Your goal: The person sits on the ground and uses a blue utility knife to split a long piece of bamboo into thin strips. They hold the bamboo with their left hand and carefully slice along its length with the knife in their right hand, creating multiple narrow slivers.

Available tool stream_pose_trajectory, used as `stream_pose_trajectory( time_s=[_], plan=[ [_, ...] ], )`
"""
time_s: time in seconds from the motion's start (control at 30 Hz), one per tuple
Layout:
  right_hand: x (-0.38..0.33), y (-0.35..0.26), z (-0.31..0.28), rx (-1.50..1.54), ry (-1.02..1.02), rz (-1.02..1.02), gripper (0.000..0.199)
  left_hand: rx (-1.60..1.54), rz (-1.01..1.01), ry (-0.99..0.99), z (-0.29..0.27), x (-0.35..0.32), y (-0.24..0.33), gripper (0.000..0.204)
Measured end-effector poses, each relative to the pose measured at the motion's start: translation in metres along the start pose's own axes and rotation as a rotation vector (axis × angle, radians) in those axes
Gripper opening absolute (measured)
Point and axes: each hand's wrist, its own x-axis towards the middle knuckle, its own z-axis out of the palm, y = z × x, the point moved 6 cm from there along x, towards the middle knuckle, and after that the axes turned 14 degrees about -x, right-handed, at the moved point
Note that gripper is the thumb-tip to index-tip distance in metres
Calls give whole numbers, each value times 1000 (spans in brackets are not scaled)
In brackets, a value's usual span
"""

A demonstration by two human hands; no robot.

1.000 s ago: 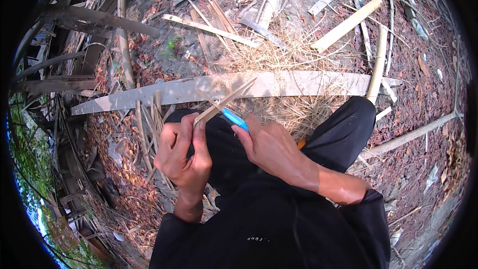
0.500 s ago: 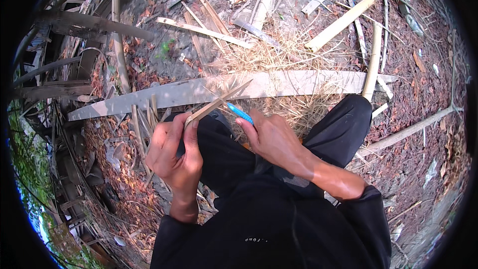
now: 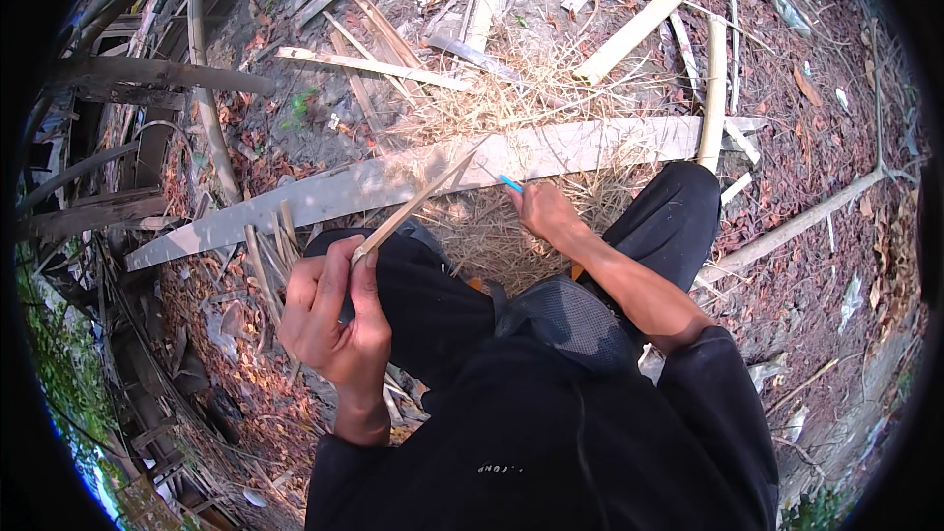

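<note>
Pinched between the thumb and fingers of my left hand [image 3: 336, 310] is a thin bamboo strip [image 3: 418, 199], pointing up and to the right. My right hand [image 3: 551, 216] is closed around a slim blue-handled knife [image 3: 510, 183], of which only the front end shows; its blade is hard to make out. The knife is apart from the strip, to its right. Beyond both hands a long flat wooden plank [image 3: 324, 195] lies across the ground, and the strip's far tip overlaps it in the picture.
Pale shavings [image 3: 521, 98] lie heaped around the plank. A thick bamboo piece [image 3: 644, 25] rests beyond it, and another bamboo pole [image 3: 713, 93] stretches past my right knee [image 3: 678, 206]. Split slats [image 3: 374, 69] are scattered ahead. Stacked timber [image 3: 108, 147] is at the left.
My right hand has moved away from the bamboo strip, to the right and forward, with the knife. My left hand still holds the strip, which now shows more of its length.
</note>
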Motion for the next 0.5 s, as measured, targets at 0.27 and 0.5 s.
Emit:
stream_pose_trajectory(
  time_s=[0.27, 0.5],
  plan=[
    [8, -33, -83, 127, -372, 138, 54, 8, -105, 74, -13, -5, -38, 17],
    [4, -64, -160, 390, -422, -10, 51, 49, -159, 165, -20, 2, -54, 11]
  ],
)
